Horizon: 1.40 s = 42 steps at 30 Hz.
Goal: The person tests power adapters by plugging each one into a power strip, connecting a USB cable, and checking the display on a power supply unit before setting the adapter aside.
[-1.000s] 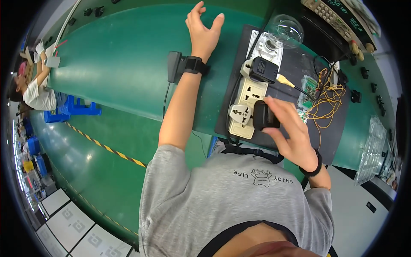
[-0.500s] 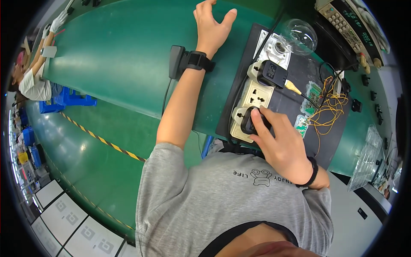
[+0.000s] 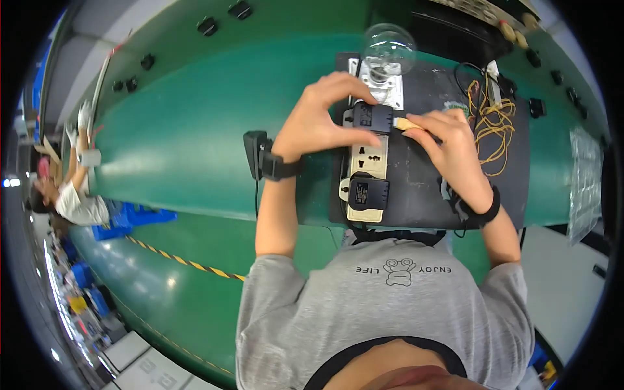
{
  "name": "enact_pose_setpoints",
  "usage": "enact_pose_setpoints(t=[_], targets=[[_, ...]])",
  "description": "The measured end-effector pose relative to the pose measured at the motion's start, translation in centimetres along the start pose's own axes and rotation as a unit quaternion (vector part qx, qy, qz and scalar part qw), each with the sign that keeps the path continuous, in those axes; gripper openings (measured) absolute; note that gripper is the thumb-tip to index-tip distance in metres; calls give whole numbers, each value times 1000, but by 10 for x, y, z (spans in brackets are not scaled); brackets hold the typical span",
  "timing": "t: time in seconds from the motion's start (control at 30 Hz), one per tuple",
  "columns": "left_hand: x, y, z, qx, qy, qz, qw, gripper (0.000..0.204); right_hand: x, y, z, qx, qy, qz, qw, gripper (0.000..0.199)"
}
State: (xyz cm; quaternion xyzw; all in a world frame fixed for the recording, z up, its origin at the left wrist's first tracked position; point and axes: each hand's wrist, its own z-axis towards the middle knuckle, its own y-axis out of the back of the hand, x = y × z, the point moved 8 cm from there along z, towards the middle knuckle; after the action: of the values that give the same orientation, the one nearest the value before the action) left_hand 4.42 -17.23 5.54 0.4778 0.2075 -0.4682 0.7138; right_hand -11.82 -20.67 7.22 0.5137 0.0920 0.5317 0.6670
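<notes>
A cream power strip [image 3: 368,216] with two black power adapters plugged in lies on a dark mat. My left hand [image 3: 325,120] curves around the far black adapter [image 3: 372,119], index finger along its far edge and thumb along its near edge. In a pinch, my right hand [image 3: 452,146] holds a yellow USB plug [image 3: 404,123] at the right side of that adapter; its metal end is against the adapter's side, and I cannot tell how deep it sits. The near black adapter [image 3: 369,194] is untouched.
Beyond the strip, a clear glass bulb [image 3: 389,49] stands on a white mounting plate [image 3: 393,97]. Tangled yellow wires [image 3: 497,130] and a partly hidden green circuit board [image 3: 457,105] lie rightward. Clear plastic packaging [image 3: 587,185] is at the right edge. Another person [image 3: 78,201] works far left.
My right hand has left the near adapter and now grips the yellow USB plug. My left hand has come from the far table over to the far adapter. The view has shifted.
</notes>
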Motion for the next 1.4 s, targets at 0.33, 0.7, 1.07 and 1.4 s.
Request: enact_pose_setpoints(t=[0.33,0.7,1.07,1.4], targets=[[-3,-8,2,-4,35,7,999,29,21,1,-46,128,56,141,980,14],[46,60,-24,-360,120,2,925,35,32,0,-62,78,52,125,988,22],[110,65,-45,-450,226,113,857,48,-28,64,-11,-39,83,-50,995,27],[132,53,11,-371,168,108,907,77,-368,54,80,39,-149,-135,979,60]])
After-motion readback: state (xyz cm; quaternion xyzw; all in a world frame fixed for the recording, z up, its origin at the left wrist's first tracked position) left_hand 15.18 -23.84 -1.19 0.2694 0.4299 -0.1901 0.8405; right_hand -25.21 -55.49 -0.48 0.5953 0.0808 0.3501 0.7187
